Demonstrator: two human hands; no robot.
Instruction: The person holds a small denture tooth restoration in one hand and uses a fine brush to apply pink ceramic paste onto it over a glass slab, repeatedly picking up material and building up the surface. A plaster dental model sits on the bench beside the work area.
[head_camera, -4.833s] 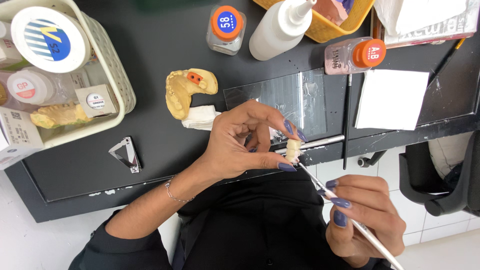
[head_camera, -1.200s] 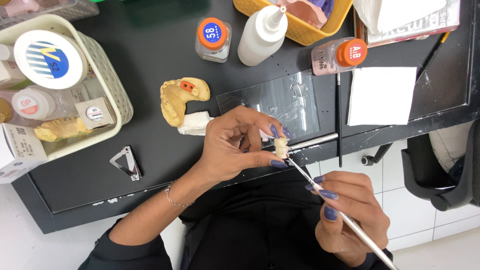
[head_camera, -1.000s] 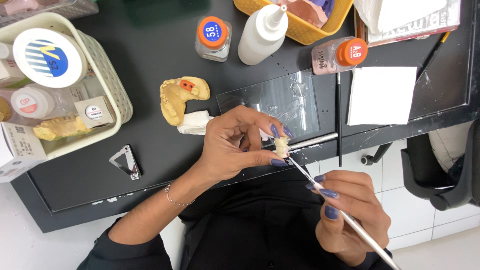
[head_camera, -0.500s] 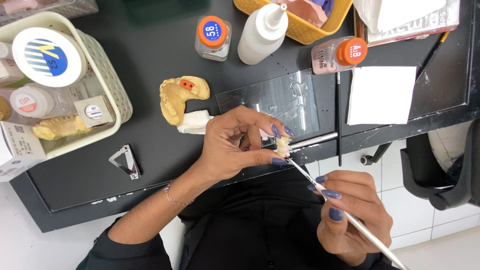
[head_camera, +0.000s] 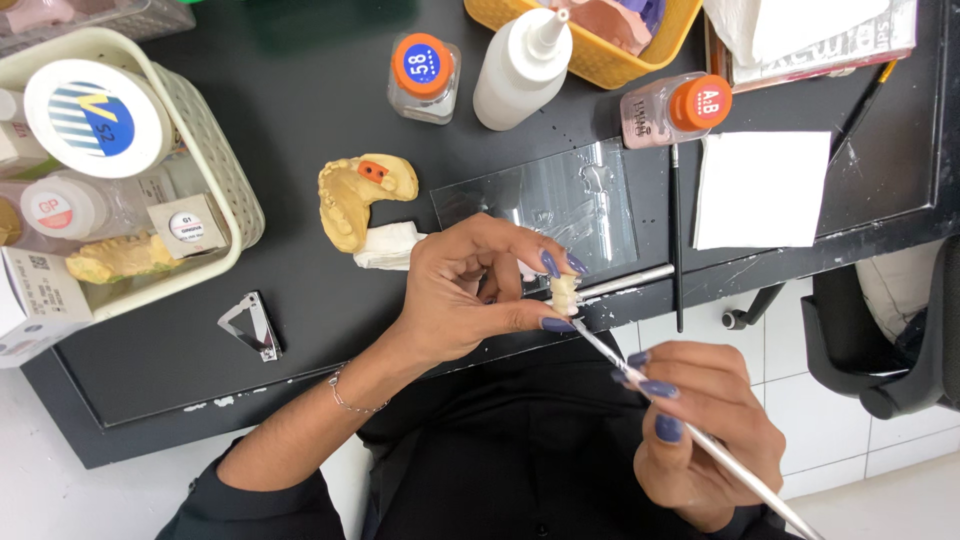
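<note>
Clutter covers black worktop (head_camera: 300, 300) above tiled floor (head_camera: 830, 400).

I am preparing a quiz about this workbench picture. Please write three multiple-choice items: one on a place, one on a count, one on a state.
1. Where does the yellow cast lie?
A. left of the glass slab
B. in the yellow tray
C. on the white paper

2. How many orange-capped jars stand on the table?
A. one
B. two
C. four

3. What does the right hand hold?
A. nothing
B. a bottle
C. a thin brush

Key: 1 A, the cast lies beside the slab's left edge. 2 B, one left of the white bottle, one right. 3 C, fingers grip the handle.
</note>
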